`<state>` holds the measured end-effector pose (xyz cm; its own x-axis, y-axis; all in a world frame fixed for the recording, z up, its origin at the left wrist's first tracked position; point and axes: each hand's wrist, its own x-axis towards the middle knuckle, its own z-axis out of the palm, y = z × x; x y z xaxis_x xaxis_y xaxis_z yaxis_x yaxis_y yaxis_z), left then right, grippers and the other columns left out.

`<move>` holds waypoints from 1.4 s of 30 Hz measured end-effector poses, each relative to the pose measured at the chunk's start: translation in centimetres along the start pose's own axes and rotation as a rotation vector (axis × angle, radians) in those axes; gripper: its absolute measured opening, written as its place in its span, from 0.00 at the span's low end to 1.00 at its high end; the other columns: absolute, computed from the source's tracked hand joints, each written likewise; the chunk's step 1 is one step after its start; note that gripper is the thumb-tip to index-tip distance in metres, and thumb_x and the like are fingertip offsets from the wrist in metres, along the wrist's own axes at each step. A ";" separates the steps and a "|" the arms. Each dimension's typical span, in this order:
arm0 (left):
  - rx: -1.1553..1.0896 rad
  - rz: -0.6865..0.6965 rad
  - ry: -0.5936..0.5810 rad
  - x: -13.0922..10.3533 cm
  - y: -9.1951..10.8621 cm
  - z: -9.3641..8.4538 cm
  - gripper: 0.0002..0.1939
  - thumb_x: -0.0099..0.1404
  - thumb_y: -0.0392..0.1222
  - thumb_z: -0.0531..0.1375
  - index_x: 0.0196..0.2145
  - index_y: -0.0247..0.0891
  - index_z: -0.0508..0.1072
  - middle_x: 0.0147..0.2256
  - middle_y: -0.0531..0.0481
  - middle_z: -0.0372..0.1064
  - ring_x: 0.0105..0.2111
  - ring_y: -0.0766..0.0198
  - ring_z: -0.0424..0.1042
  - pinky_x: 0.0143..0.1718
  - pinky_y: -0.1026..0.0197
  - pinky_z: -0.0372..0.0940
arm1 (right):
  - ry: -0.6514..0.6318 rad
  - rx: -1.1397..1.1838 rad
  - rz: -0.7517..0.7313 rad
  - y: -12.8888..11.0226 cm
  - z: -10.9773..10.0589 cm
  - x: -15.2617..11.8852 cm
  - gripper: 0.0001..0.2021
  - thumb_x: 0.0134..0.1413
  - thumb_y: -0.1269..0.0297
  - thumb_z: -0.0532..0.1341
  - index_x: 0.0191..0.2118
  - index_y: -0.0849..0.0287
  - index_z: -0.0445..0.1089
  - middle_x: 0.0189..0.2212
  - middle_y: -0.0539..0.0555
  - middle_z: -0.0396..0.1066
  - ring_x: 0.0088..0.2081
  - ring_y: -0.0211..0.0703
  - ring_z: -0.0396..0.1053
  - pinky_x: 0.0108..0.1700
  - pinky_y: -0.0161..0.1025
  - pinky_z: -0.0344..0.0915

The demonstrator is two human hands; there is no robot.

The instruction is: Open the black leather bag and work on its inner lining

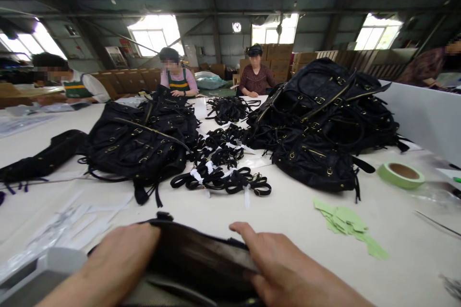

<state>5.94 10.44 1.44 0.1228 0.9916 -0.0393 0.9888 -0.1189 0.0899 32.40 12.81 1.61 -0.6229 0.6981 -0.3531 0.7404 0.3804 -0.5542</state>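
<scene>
A dark bag [196, 254] lies at the near edge of the white table [288, 211], its zipped top open. My left hand [118, 261] grips the bag's left side. My right hand [273, 264] holds the right side of the opening, thumb pointing left along the rim. The bag's lower part is cut off by the frame. Just beyond the bag lie bundles of black straps [225, 177] with white tags.
Piles of black bags sit at left [140, 141] and right [324, 115]. A green tape roll [400, 174] and green paper pieces [345, 225] lie to the right. Clear plastic sleeves [68, 225] lie at left. Three people sit across the table; a grey partition [425, 115] stands at right.
</scene>
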 end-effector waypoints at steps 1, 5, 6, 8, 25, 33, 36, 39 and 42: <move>0.109 -0.038 -0.051 0.4 -0.6 -0.9 0.19 0.53 0.25 0.45 0.23 0.31 0.75 0.22 0.37 0.74 0.24 0.50 0.75 0.29 0.51 0.68 | 0.027 -0.003 -0.005 0.5 -0.6 0.0 0.37 0.48 0.74 0.60 0.64 0.56 0.50 0.46 0.63 0.71 0.47 0.57 0.70 0.45 0.44 0.65; 0.317 -0.050 -0.372 1.5 0.2 -3.0 0.20 0.56 0.24 0.46 0.32 0.32 0.77 0.32 0.36 0.77 0.35 0.44 0.77 0.36 0.46 0.68 | 0.147 -0.113 0.043 2.4 -2.8 1.5 0.32 0.49 0.76 0.60 0.62 0.60 0.55 0.49 0.64 0.69 0.51 0.56 0.66 0.50 0.46 0.63; 0.279 -0.042 -0.373 1.6 0.7 -3.0 0.17 0.58 0.27 0.48 0.33 0.32 0.77 0.32 0.36 0.76 0.35 0.42 0.76 0.36 0.44 0.68 | 0.213 -0.159 0.056 2.4 -3.2 2.0 0.33 0.48 0.75 0.62 0.61 0.63 0.56 0.51 0.65 0.67 0.53 0.57 0.64 0.53 0.47 0.61; 0.138 -0.023 -0.323 1.7 1.2 -2.3 0.13 0.62 0.35 0.50 0.32 0.34 0.75 0.33 0.38 0.76 0.36 0.42 0.75 0.38 0.43 0.67 | 0.373 -0.217 0.020 1.5 -3.7 2.7 0.35 0.47 0.71 0.66 0.62 0.64 0.55 0.55 0.64 0.63 0.56 0.57 0.60 0.57 0.48 0.57; -0.388 -0.137 -0.127 2.1 -0.1 12.6 0.39 0.50 0.42 0.57 0.61 0.28 0.60 0.62 0.38 0.54 0.63 0.47 0.52 0.64 0.45 0.50 | 0.089 -0.346 -0.190 7.2 7.5 10.2 0.14 0.48 0.58 0.60 0.41 0.59 0.70 0.37 0.57 0.70 0.39 0.51 0.69 0.42 0.40 0.64; -0.437 -0.007 -0.016 3.2 -2.6 16.8 0.32 0.56 0.45 0.56 0.58 0.35 0.66 0.60 0.44 0.58 0.61 0.46 0.55 0.62 0.43 0.55 | 0.455 -0.360 -0.077 7.3 2.1 11.1 0.16 0.65 0.69 0.44 0.36 0.60 0.69 0.33 0.55 0.69 0.36 0.43 0.67 0.40 0.36 0.61; -0.484 0.017 0.067 2.9 -2.7 17.6 0.28 0.55 0.45 0.58 0.54 0.38 0.70 0.58 0.44 0.63 0.60 0.45 0.58 0.60 0.43 0.59 | 0.502 -0.451 0.143 9.9 -0.3 12.9 0.12 0.59 0.72 0.53 0.46 0.63 0.69 0.42 0.59 0.70 0.44 0.47 0.67 0.49 0.39 0.60; -0.540 0.017 0.132 2.8 -2.3 16.8 0.15 0.51 0.39 0.60 0.39 0.36 0.75 0.44 0.41 0.73 0.50 0.48 0.69 0.52 0.47 0.68 | 0.405 -0.496 0.161 12.1 -0.4 14.9 0.24 0.45 0.71 0.65 0.52 0.66 0.66 0.51 0.64 0.67 0.52 0.53 0.63 0.53 0.40 0.58; -0.570 0.004 0.185 2.7 -1.8 15.9 0.04 0.48 0.35 0.59 0.26 0.38 0.67 0.31 0.47 0.69 0.38 0.54 0.71 0.40 0.53 0.68 | 0.385 -0.544 0.213 12.7 0.9 16.0 0.24 0.52 0.68 0.61 0.55 0.67 0.63 0.46 0.64 0.69 0.48 0.53 0.66 0.49 0.42 0.60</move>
<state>5.82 12.52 -14.61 0.0588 0.9896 0.1313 0.7810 -0.1275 0.6114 31.59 28.28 -11.71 -0.3906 0.9183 -0.0639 0.9204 0.3908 -0.0105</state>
